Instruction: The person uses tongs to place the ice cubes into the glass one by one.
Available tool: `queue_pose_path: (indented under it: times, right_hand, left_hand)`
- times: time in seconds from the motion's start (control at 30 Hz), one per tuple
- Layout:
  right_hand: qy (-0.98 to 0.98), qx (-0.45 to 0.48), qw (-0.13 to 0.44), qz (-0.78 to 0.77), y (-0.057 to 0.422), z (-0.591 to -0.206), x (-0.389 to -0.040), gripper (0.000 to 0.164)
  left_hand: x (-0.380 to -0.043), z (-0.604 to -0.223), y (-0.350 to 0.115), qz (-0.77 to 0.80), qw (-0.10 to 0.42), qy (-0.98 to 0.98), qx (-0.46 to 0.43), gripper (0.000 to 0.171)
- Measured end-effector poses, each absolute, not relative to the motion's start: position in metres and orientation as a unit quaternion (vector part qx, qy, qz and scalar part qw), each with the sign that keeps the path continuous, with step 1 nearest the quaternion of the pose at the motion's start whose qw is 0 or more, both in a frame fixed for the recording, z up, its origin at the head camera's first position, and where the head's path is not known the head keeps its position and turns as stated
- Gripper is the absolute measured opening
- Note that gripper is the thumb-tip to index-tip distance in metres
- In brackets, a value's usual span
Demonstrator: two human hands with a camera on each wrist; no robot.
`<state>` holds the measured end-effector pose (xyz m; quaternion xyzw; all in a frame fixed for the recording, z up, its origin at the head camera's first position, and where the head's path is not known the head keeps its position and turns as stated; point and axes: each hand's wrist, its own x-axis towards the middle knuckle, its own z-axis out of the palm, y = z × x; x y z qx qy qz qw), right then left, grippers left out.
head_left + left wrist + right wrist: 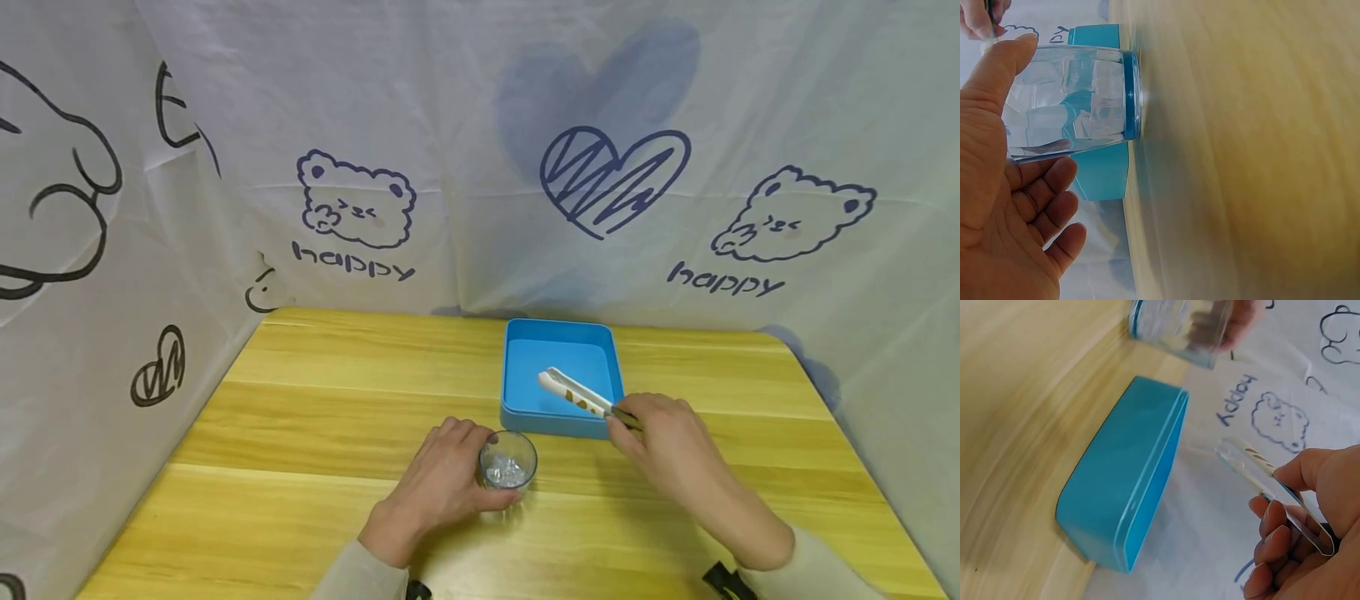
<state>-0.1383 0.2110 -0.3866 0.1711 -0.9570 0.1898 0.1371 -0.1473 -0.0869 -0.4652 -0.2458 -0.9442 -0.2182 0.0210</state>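
My left hand (446, 471) holds a clear drinking glass (525, 462), thumb on the near side and fingers on the far side. The glass stands upright on the table, with several clear, ice-like pieces (506, 472) at its bottom. With thumb and fingers my right hand (667, 433) pinches small tongs (1266, 478), whose white arms carry brown marks. Their tips are close together over the blue box (510, 417), pointing left and away from me. Something clear shows at the tips in the right wrist view; I cannot tell whether it is a held piece.
The open, square blue box stands beyond the glass, slightly to its right, near the back of the wooden table (300, 433). White cloth (465, 125) with drawn bears and hearts hangs behind the table and along its left side.
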Motion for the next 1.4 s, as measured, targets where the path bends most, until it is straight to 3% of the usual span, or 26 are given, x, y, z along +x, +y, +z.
queue_pose_path:
  times: [0.53, 1.4]
  right_hand:
    - [-0.952, 0.204, 0.130, 0.186, 0.198, -0.381, -0.095, 0.007]
    - [-0.949, 0.216, 0.135, 0.187, 0.193, -0.399, -0.086, 0.005]
  left_hand:
    - [-0.147, -0.463, -0.087, -0.222, 0.019, -0.945, -0.241, 0.079]
    - [-0.148, -0.471, -0.087, -0.225, 0.017, -0.944, -0.240, 0.080]
